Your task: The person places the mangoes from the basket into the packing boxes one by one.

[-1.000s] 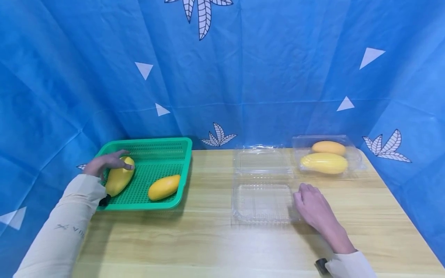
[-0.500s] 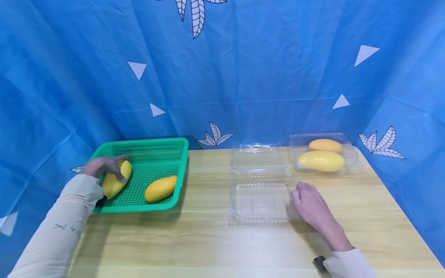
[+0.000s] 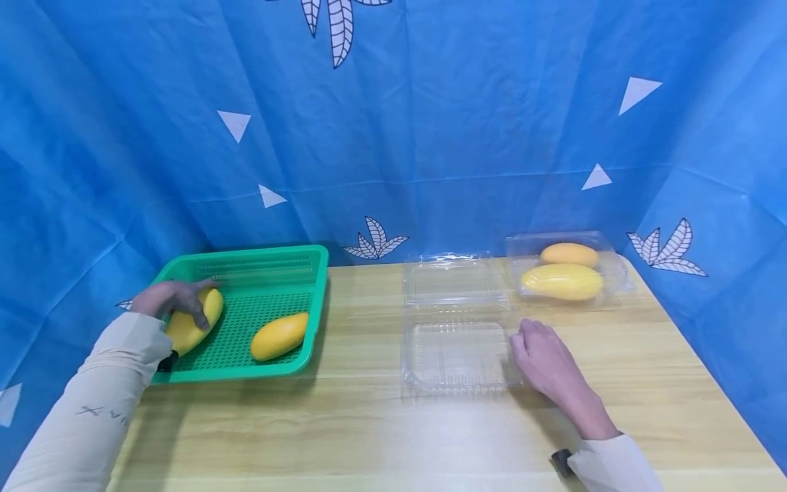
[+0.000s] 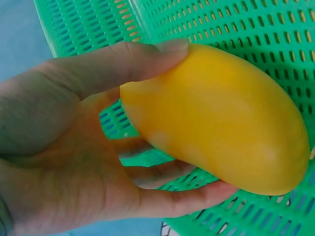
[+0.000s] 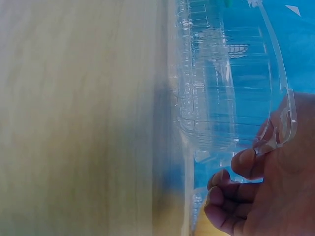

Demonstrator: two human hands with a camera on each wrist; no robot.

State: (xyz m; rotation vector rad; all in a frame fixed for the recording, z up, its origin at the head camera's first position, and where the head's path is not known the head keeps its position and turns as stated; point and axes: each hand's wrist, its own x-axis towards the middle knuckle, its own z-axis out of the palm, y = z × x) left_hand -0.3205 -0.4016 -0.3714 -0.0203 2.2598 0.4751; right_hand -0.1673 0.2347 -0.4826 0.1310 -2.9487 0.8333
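At the left, my left hand [image 3: 174, 299] reaches into the green basket [image 3: 322, 287] and grips a yellow mango [image 4: 221, 118]. In the left wrist view the thumb lies along one side of it and the fingers curl along the other. A second mango [image 3: 279, 337] lies in the basket's right part. My right hand [image 3: 550, 365] is at the right edge of a clear plastic clamshell box [image 3: 458, 355], which lies unfolded with its lid toward the curtain. In the right wrist view, thumb and forefinger pinch the box's corner [image 5: 288, 123], while the other fingers are curled.
Behind my right hand, another clear box [image 3: 617, 270] holds an orange-yellow mango [image 3: 569, 255] and a yellow one [image 3: 562, 282] in front of it. A blue curtain [image 3: 455, 123] surrounds the wooden table [image 3: 344, 430] at the back and sides.
My left hand has closed around the mango, which shifts slightly within the basket. The whole head view drifts a little to the left. My right hand keeps its place at the box.
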